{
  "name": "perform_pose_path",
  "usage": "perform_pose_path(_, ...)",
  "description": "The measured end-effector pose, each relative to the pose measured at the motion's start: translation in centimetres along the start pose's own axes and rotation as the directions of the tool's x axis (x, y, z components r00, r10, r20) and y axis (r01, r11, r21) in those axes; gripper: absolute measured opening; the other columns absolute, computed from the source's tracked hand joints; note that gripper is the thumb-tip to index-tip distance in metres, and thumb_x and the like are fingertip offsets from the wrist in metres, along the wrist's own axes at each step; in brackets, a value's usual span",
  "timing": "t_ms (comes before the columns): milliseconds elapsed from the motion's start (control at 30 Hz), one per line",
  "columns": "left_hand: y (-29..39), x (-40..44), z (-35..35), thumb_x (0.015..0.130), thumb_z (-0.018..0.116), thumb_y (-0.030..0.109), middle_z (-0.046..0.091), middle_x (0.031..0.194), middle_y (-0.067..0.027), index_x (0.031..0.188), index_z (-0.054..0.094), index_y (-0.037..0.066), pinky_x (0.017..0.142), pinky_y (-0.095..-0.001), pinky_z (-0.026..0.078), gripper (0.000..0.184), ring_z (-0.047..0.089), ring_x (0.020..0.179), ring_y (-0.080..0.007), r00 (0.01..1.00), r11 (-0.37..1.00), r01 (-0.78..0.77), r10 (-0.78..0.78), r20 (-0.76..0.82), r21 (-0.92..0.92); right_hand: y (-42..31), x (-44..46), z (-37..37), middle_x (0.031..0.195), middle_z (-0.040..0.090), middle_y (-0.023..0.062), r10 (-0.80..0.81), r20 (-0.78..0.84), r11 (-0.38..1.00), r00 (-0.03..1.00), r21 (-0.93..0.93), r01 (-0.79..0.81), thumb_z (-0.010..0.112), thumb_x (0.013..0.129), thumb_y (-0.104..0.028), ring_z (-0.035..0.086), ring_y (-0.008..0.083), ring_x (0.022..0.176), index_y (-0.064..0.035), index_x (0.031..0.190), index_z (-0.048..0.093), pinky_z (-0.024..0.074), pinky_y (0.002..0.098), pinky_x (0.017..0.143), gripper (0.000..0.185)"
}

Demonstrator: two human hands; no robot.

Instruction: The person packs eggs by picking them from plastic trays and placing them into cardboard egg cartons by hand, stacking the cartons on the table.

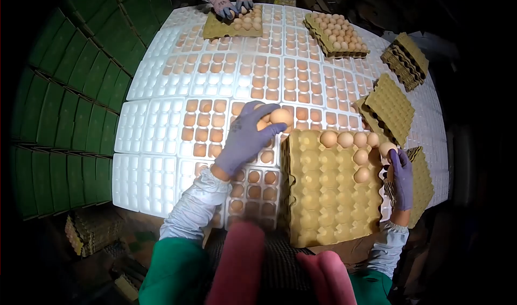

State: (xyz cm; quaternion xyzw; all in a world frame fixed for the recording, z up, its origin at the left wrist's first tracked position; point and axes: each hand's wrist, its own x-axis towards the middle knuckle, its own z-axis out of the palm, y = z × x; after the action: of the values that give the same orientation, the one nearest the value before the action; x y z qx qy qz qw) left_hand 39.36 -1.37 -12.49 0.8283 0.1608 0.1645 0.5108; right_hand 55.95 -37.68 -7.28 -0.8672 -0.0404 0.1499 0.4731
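You appear to be mid-transfer, shifting eggs by hand between the white trays (161, 119) and the brown tray (334, 208); which way they are going can't be told from this moment. Taking the brown tray as your clock centre, your left hand (249, 131) is at 10 o'clock, grasping a cluster of held eggs (281, 117), at least 2, above the white trays. Your right hand (400, 178) is at 3 o'clock, its fingertips against 1 edge egg (387, 149) at the brown tray's rim; whether they are closed around it, you can't tell here. The loose eggs (344, 139) in the brown tray sit toward 12 and 1 o'clock: 4 in the far row and 2 nearer you, with the cups toward 6 o'clock bare. The next move, as I judge it, calls for a soft grip on your left, letting each egg down singly into a free cup so the shells don't knock, while your right keeps the edge egg from rolling off the rim. Out at 11 o'clock across the table, a co-worker's hands (232, 8) are over another tray (226, 31) of eggs.
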Motion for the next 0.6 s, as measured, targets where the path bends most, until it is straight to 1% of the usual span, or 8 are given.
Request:
perform_pose_path(67,-6.8,3.0,-4.1,0.085,0.069,0.043,0.054,0.122,-0.0158,0.125,0.065,0.014,0.09,-0.0433,0.052,0.05,0.064,0.104,-0.0333,0.978,0.954,0.136,-0.086,-0.19,0.268,-3.5,-0.2,3.0,0.096,0.066,0.0045,-0.21,-0.053,0.978,0.976,0.011,0.211,0.066,0.095,-0.033,0.059,0.0133,0.086,-0.0021,0.115,0.066,0.0478,0.0273,0.078,0.037)
perform_pose_path(167,-15.0,8.7,-6.7,0.085,0.067,0.041,0.051,0.127,-0.0163,0.13,0.061,0.018,0.09,-0.0445,0.052,0.051,0.063,0.106,-0.0351,0.96,0.838,0.261,-0.172,-0.222,0.479,-9.8,2.2,12.0,0.113,0.062,0.0079,-0.284,0.184,0.959,0.941,0.027,0.284,0.072,0.09,-0.027,0.06,0.0149,0.095,-0.0024,0.116,0.066,0.0481,0.029,0.088,0.036)
perform_pose_path(200,-17.2,10.3,-6.8,0.086,0.067,0.04,0.051,0.127,-0.0162,0.133,0.059,0.02,0.089,-0.0445,0.052,0.051,0.064,0.106,-0.0346,0.961,0.794,0.27,-0.185,-0.207,0.545,-13.3,2.1,15.8,0.119,0.06,0.0103,-0.289,0.29,0.944,0.912,-0.073,0.322,0.075,0.088,-0.029,0.061,0.0173,0.099,-0.0027,0.117,0.066,0.0488,0.0305,0.089,0.04)
perform_pose_path(300,-23.8,13.7,-6.7,0.087,0.065,0.037,0.051,0.131,-0.017,0.136,0.057,0.022,0.088,-0.0455,0.053,0.051,0.064,0.107,-0.0336,0.948,0.664,0.237,-0.316,-0.021,0.709,-16.7,6.8,26.7,0.102,0.066,0.0139,-0.373,0.527,0.755,0.763,-0.305,0.58,0.07,0.084,-0.055,0.062,0.0272,0.099,-0.0053,0.12,0.067,0.0484,0.039,0.089,0.062)
perform_pose_path(467,-25.5,13.4,-9.6,0.087,0.063,0.035,0.048,0.141,-0.0176,0.134,0.059,0.023,0.091,-0.045,0.052,0.049,0.064,0.111,-0.0348,0.95,0.734,0.232,-0.311,0.012,0.639,-13.7,13.0,40.3,0.11,0.069,0.0156,-0.248,0.562,0.561,0.789,-0.581,0.59,0.066,0.083,-0.052,0.061,0.0298,0.112,-0.0138,0.123,0.066,0.0491,0.0422,0.095,0.055)
perform_pose_path(533,-25.6,13.3,-11.0,0.087,0.063,0.035,0.057,0.135,-0.0157,0.129,0.064,0.02,0.095,-0.0437,0.051,0.045,0.063,0.113,-0.0336,0.986,0.842,0.132,-0.166,0.017,0.523,-11.4,14.5,43.3,0.115,0.067,0.0168,-0.133,0.546,0.51,0.827,-0.678,0.529,0.066,0.084,-0.046,0.061,0.0318,0.115,-0.0182,0.126,0.065,0.0495,0.0433,0.095,0.05)
perform_pose_path(567,-25.4,14.2,-12.2,0.088,0.066,0.032,0.063,0.128,-0.016,0.124,0.067,0.012,0.1,-0.0418,0.047,0.042,0.061,0.115,-0.0341,0.98,0.955,0.185,-0.196,0.027,0.234,-10.2,15.4,44.1,0.115,0.067,0.0168,-0.129,0.543,0.502,0.829,-0.685,0.527,0.066,0.084,-0.046,0.061,0.0318,0.115,-0.0182,0.126,0.065,0.0495,0.0433,0.095,0.05)
perform_pose_path(600,-25.6,14.5,-12.4,0.091,0.066,0.031,0.064,0.126,-0.0136,0.125,0.066,0.009,0.1,-0.0394,0.046,0.041,0.062,0.113,-0.0307,0.969,0.978,0.201,-0.192,-0.156,0.047,-9.5,15.7,44.7,0.118,0.065,0.0169,-0.154,0.532,0.549,0.833,-0.655,0.52,0.065,0.084,-0.043,0.061,0.0335,0.114,-0.0193,0.126,0.064,0.0498,0.0441,0.095,0.048)
